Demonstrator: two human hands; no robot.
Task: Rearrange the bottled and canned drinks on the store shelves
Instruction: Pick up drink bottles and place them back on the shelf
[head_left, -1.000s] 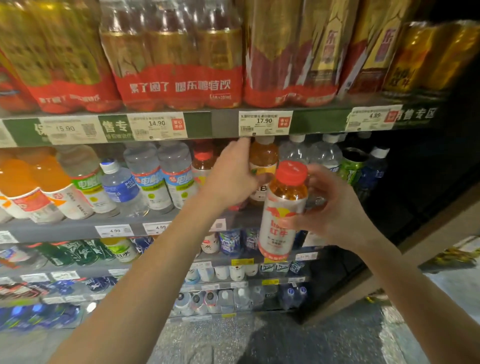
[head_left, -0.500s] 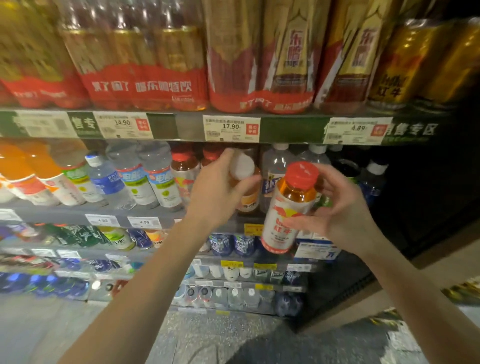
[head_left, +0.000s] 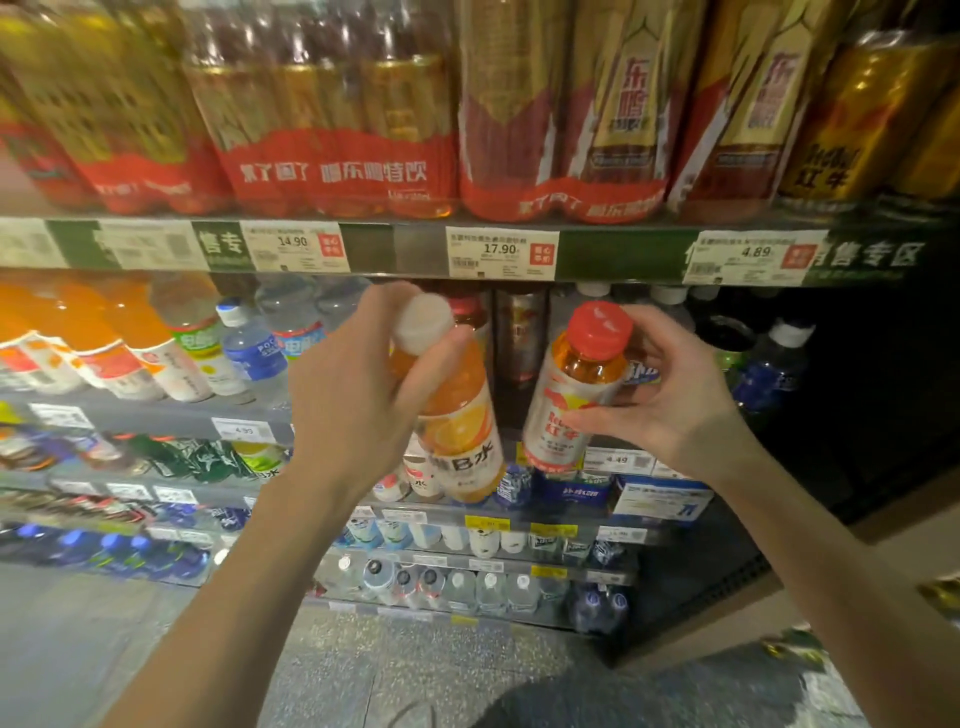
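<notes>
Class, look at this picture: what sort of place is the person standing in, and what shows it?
Most likely a shop's drinks aisle: price tags on the shelf edge, and rows of bottles.

Grey speckled floor (head_left: 415, 670) below. Tiered grey store shelves (head_left: 415, 249) with price tags (head_left: 501, 253) along edges. Dark unlit recess (head_left: 857, 389) at right. Dim warm light.
</notes>
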